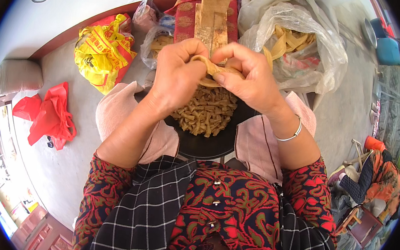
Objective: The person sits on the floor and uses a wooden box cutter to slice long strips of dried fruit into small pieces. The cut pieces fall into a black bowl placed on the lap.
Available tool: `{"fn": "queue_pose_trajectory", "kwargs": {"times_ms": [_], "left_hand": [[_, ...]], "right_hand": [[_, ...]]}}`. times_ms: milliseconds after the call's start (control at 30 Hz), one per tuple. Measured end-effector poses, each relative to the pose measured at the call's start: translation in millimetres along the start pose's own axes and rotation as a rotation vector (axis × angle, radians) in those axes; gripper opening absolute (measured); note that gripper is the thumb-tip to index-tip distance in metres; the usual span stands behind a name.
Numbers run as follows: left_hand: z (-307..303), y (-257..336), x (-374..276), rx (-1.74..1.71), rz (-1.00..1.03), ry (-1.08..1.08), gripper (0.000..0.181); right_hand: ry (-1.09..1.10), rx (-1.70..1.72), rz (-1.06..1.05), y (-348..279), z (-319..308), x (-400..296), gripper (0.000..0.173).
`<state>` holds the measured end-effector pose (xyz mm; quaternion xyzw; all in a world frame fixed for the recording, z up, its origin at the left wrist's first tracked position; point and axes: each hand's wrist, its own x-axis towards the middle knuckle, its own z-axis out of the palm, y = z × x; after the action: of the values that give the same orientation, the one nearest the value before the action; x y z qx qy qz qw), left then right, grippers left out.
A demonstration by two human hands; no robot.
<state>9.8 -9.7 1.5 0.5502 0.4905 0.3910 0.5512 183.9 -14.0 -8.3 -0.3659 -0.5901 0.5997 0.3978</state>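
Between my two hands is a tan, pliable strip [210, 66], bent and partly folded. My left hand [181, 70] pinches its left end with curled fingers. My right hand [249, 75] grips the other end between thumb and fingers; a silver bangle [294, 131] circles that wrist. Below the hands lies a heap of small tan knotted pieces [204, 114] in a dark round pan [205, 147] at my lap. Beyond my fingers stands a wooden block [215, 6] on a wooden board [220, 30]. More tan strips [289, 40] lie in a clear plastic bag [324, 64] on the right.
Pink towels [261, 143] cover my knees. A red patterned cloth [186, 20] lies under the board. Yellow printed bags [103, 52] and red bags [52, 115] rest on the floor to the left. At the far right, a person [363, 178] sits near a wooden stool [364, 225].
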Motion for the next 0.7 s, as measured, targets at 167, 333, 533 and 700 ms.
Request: {"fn": "queue_pose_trajectory", "kwargs": {"times_ms": [167,333,533,700], "left_hand": [[-3.6,-2.9,6.2,0.105,-0.036,-0.014,0.007],[3.0,-1.0,4.5,0.364,0.246,0.084,0.017],[-8.0,2.8,6.9,0.460,0.253,-0.189,0.018],[-22.9,0.6,7.4,-0.801,-0.232,-0.469,0.027]], "right_hand": [[-0.160,0.598,0.265,6.7,-12.5,-1.1,0.012],[-0.088,0.884,0.352,7.5,-11.7,-0.2,0.011],[0.044,0.567,0.284,8.2,-3.6,0.3,0.012],[-0.004,0.568,0.248,-6.9,-16.1,-4.8,0.020]]}}
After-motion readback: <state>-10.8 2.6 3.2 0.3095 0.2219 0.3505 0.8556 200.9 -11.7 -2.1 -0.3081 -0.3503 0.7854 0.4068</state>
